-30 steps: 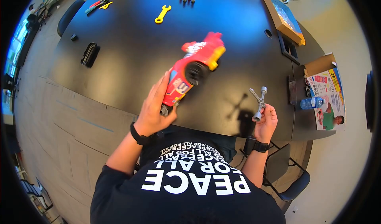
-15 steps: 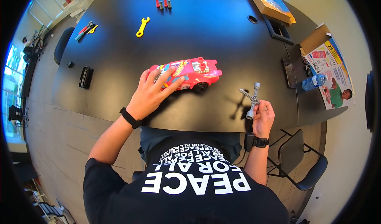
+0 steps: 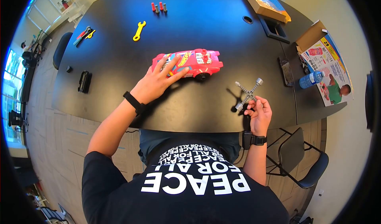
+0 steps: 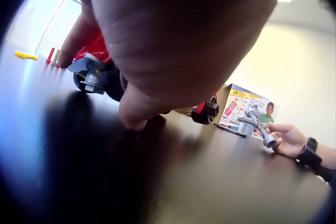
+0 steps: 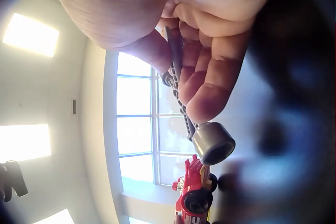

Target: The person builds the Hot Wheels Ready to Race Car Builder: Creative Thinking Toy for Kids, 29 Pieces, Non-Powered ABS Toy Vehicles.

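A red toy car (image 3: 204,58) with a yellow logo stands on the dark table, its front toward the right. My left hand (image 3: 152,85) grips it from above at its left half, fingers spread across the roof. In the left wrist view the thumb is along the near side, and the palm hides most of the body. My right hand (image 3: 260,114) pinches one arm of a grey toy four-way lug wrench (image 3: 249,94) near the table's front edge. One wide socket (image 5: 214,144) of it shows in the right wrist view, below the curled fingers.
Behind the car lie a yellow wrench (image 3: 139,31) and several red and grey bolts (image 3: 160,7). Hand tools (image 3: 82,36) and a black case (image 3: 84,82) are at left. On the right stand a water bottle (image 3: 311,80), a printed toy box (image 3: 326,61) and an open carton (image 3: 270,10).
The car, earlier raised and tilted in the left hand, came down upright onto the table. The lug wrench has turned slightly in the right hand's fingers.
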`<control>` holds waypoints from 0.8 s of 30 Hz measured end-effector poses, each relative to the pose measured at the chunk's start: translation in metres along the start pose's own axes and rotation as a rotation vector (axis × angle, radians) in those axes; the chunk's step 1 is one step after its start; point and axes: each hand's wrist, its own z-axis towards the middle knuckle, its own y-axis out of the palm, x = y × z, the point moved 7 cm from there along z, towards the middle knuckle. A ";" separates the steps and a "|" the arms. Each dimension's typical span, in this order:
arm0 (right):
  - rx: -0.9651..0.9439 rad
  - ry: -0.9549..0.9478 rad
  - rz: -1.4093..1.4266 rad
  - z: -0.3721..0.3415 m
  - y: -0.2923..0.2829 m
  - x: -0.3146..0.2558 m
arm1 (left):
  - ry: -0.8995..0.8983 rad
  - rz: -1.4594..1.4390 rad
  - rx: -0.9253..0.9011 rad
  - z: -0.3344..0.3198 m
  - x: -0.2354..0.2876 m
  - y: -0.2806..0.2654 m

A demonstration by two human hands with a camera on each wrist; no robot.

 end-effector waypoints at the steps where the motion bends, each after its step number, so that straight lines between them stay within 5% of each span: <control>1: 0.003 -0.001 -0.001 -0.001 0.000 0.000 | 0.003 -0.046 -0.006 0.001 -0.003 0.006; 8: 0.063 0.088 -0.143 0.006 0.016 -0.007 | -0.043 -0.217 -0.165 0.012 -0.018 0.006; 15: 0.083 0.059 -0.490 0.004 0.023 -0.005 | -0.130 -0.162 -0.023 -0.003 -0.020 -0.005; 20: 0.151 -0.019 -0.522 -0.023 0.025 -0.022 | -0.354 -0.486 0.547 -0.089 -0.044 -0.062; 22: 0.165 -0.062 -0.500 -0.035 0.000 -0.010 | -0.542 -0.402 0.702 -0.149 -0.071 -0.058; 24: 0.086 -0.163 -0.480 -0.046 -0.020 -0.005 | -0.929 -0.671 0.839 -0.221 -0.109 -0.026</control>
